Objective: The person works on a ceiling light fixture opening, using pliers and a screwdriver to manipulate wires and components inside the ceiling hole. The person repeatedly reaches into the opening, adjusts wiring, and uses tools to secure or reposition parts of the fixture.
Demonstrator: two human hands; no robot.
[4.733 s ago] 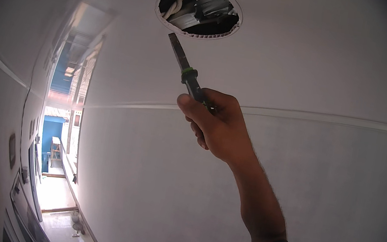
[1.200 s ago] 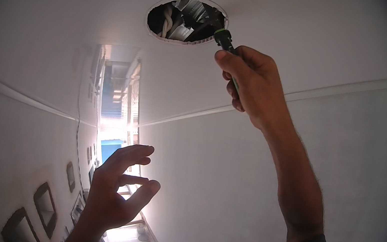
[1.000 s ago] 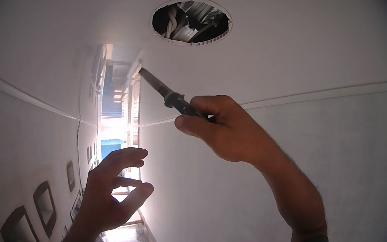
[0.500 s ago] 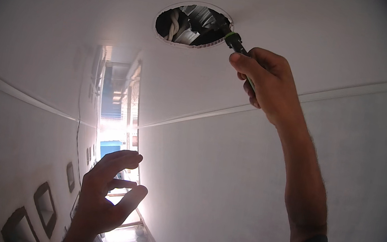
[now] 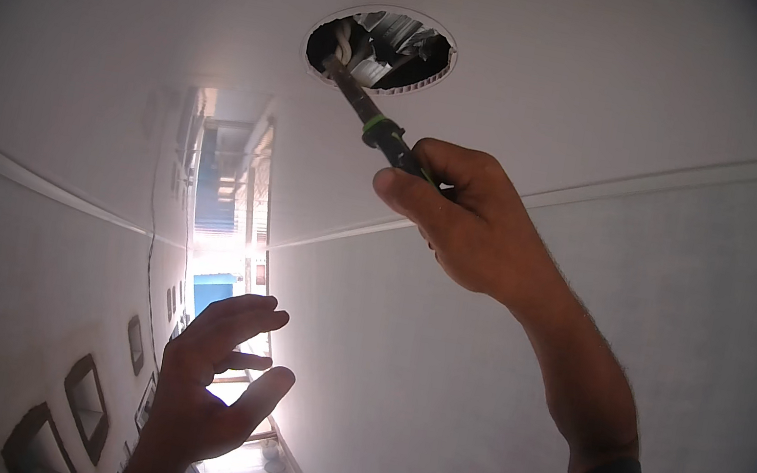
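Note:
My right hand (image 5: 466,216) is closed round the black-and-green handle of a bladed hand tool (image 5: 384,128). Its narrow, worn-looking blade points up and left, with the tip at the near left rim of a round hole (image 5: 399,92) in the white ceiling. Inside that hole I see a twisted pale cable (image 5: 344,38), close to the blade tip, and crumpled silvery material (image 5: 392,36). Lower down and to the left, my left hand (image 5: 211,388) is raised with its fingers apart and holds nothing.
The smooth ceiling (image 5: 562,77) meets a light wall (image 5: 476,371) along a pale trim strip (image 5: 663,188). On the left wall are several dark-edged box openings (image 5: 87,408) and a thin hanging wire (image 5: 149,270). Bright daylight comes from the corridor's far end.
My right hand has moved left and down, carrying the blade from the hole's right side to its near left rim. My left hand's fingers have spread a little.

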